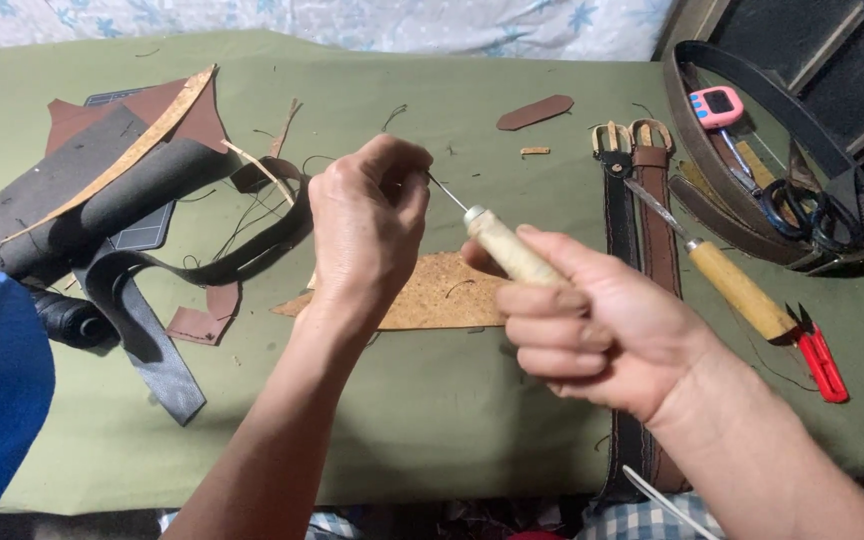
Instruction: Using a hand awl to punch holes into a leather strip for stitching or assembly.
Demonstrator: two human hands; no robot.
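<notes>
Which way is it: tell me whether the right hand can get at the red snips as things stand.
Probably not straight away: the right hand is closed around an awl, though nothing lies between it and the red snips.

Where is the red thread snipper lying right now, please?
In the head view, the red thread snipper lies at the right on the green cloth, just beyond the butt of the wooden-handled knife.

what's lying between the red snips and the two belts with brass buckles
In the head view, a wooden-handled knife lies between the red snips and the two buckled leather belts, its blade tip over the brown belt.
</notes>
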